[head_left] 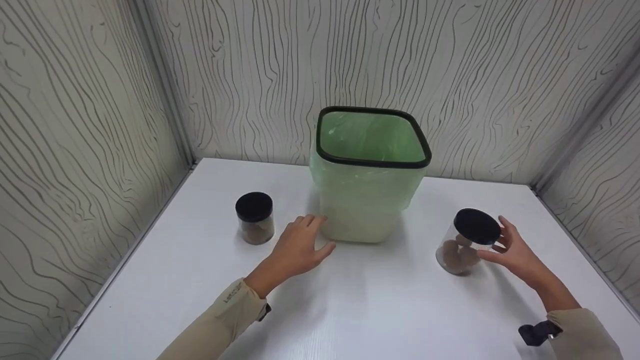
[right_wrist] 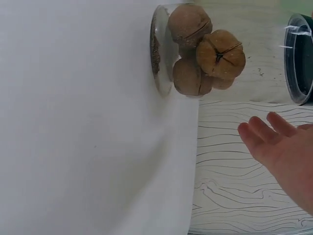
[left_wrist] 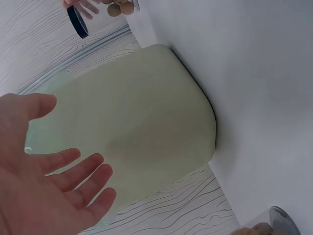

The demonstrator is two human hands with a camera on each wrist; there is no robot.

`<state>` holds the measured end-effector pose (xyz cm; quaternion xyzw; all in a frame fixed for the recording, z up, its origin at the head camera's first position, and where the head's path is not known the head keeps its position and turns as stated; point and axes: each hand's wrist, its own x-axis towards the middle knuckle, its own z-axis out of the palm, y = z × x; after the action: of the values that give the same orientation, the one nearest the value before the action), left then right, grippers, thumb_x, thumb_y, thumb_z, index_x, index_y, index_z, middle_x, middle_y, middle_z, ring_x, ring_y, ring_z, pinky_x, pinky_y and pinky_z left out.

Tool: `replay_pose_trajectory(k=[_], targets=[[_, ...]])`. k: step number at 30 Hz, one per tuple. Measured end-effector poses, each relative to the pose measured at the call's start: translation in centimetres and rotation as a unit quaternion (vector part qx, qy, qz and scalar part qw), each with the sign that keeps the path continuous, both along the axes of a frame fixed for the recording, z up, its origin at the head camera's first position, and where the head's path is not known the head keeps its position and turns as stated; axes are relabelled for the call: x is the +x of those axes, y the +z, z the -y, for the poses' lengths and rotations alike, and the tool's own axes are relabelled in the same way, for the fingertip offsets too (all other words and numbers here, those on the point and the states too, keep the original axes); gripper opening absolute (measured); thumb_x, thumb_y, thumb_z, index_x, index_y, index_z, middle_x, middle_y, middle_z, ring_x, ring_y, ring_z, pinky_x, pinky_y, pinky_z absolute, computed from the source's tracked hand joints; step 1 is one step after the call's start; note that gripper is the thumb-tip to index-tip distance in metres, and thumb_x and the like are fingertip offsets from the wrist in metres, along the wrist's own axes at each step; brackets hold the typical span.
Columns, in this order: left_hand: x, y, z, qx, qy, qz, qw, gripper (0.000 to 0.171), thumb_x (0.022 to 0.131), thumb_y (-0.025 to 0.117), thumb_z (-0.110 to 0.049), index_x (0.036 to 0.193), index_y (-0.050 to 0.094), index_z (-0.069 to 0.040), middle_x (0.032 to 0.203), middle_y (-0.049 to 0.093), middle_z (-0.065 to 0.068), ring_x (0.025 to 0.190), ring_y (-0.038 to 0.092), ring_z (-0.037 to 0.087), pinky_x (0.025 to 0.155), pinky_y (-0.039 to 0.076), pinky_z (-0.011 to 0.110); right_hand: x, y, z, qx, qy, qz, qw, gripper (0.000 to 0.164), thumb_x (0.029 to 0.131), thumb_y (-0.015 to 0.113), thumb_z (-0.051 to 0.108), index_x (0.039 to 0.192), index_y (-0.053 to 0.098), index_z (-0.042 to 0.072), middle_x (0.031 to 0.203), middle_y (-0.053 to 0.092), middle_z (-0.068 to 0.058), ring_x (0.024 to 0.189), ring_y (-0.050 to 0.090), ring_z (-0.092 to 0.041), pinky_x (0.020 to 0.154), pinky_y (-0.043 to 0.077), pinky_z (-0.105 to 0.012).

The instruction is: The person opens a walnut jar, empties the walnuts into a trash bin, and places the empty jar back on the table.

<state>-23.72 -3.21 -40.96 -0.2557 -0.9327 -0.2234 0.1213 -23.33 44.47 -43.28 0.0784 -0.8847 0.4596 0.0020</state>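
My right hand [head_left: 515, 252] is beside a clear jar [head_left: 452, 250] with a black lid, thumb and fingers loosely spread along its right side. In the right wrist view a gap shows between these fingers and the jar, which contains several brown, round, cracked nut-like pieces [right_wrist: 221, 55]. My left hand [head_left: 297, 245] hovers in front of a pale green bin [head_left: 362, 220], fingers relaxed and nothing in its grasp. Left of that hand, a shorter black-lidded jar [head_left: 256, 227] with brown contents stands on the table. The left wrist view shows the left palm [left_wrist: 44, 191] facing the bin's side.
A black rim [head_left: 375, 162] runs round the bin's top, over a thin greenish liner. The white table [head_left: 400, 310] meets wood-patterned panels [head_left: 260, 75] at the back and sides. A small black device [head_left: 540, 332] sits at the right wrist.
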Motion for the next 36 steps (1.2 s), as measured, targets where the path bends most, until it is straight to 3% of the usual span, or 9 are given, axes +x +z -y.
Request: replay_pose_trajectory(k=[6,9,12,14,19,26,31,36], targets=[[0.4,-0.5,-0.7,0.018,-0.017,0.034,0.9991,0.062,0.087,0.063,-0.044,0.134,0.049,-0.005,0.130,0.052,0.011,0.117,0.050,0.026,0.096,0.042,0.043,-0.7,-1.2,-0.2,0.040,0.038,0.014,0.998,0.086,0.086,0.069,0.013,0.145,0.012,-0.009,0.141,0.029,-0.034,0.125,0.032,-0.050,0.083,0.038,-0.017],[0.5,-0.8,-1.0,0.024,-0.019,0.045,0.9985,0.065,0.087,0.063,-0.046,0.135,0.047,-0.005,0.132,0.051,0.011,0.119,0.048,0.026,0.097,0.040,0.043,-1.1,-1.9,-0.1,0.058,0.040,0.012,0.997,0.075,0.084,0.072,0.016,0.141,0.029,-0.006,0.134,0.042,-0.027,0.122,0.042,-0.030,0.085,0.039,-0.021],[0.5,-0.9,-1.3,0.027,-0.025,0.055,0.9978,0.067,0.087,0.063,-0.047,0.137,0.045,-0.006,0.134,0.050,0.011,0.121,0.047,0.026,0.099,0.039,0.042,-1.7,-2.5,-0.1,0.041,0.045,0.004,0.998,0.064,0.080,0.074,0.012,0.134,0.043,-0.003,0.127,0.051,-0.021,0.112,0.046,-0.009,0.086,0.036,-0.019],[0.5,-1.1,-1.6,0.028,-0.030,0.058,0.9974,0.069,0.087,0.062,-0.048,0.138,0.044,-0.006,0.135,0.048,0.010,0.123,0.046,0.026,0.100,0.038,0.042,-1.9,-3.0,0.0,0.027,0.054,-0.001,0.998,0.065,0.078,0.076,0.009,0.134,0.043,-0.002,0.128,0.051,-0.019,0.109,0.045,0.000,0.088,0.033,-0.017],[0.5,-1.4,-2.0,0.035,-0.056,0.047,0.9967,0.074,0.087,0.061,-0.050,0.141,0.040,-0.005,0.138,0.045,0.011,0.127,0.042,0.026,0.102,0.036,0.041,-2.1,-3.8,0.1,0.023,0.056,-0.011,0.998,0.070,0.075,0.078,0.008,0.134,0.042,-0.003,0.129,0.049,-0.020,0.110,0.042,0.007,0.091,0.030,-0.019],[0.5,-1.6,-2.5,0.031,-0.068,0.062,0.9953,0.074,0.087,0.061,-0.050,0.143,0.038,-0.008,0.140,0.043,0.009,0.130,0.039,0.024,0.104,0.034,0.041,-2.0,-4.2,0.9,0.006,0.060,-0.039,0.997,0.058,0.072,0.079,0.004,0.124,0.053,-0.004,0.119,0.058,-0.020,0.107,0.051,-0.002,0.089,0.032,-0.014],[0.4,-1.8,-2.8,0.030,-0.064,0.079,0.9943,0.075,0.086,0.061,-0.051,0.144,0.037,-0.010,0.143,0.040,0.007,0.131,0.037,0.021,0.105,0.033,0.039,-1.6,-4.3,2.2,0.021,0.066,-0.045,0.997,0.070,0.069,0.082,0.007,0.129,0.047,-0.001,0.122,0.056,-0.012,0.109,0.047,0.001,0.089,0.032,-0.015],[0.2,-1.9,-3.1,0.040,-0.065,0.090,0.9930,0.077,0.086,0.060,-0.054,0.145,0.035,-0.011,0.144,0.039,0.006,0.132,0.035,0.020,0.105,0.033,0.039,-1.2,-4.0,3.9,0.018,0.103,-0.075,0.992,0.065,0.068,0.083,0.006,0.124,0.051,-0.002,0.118,0.058,0.000,0.107,0.048,0.000,0.088,0.035,-0.016]])
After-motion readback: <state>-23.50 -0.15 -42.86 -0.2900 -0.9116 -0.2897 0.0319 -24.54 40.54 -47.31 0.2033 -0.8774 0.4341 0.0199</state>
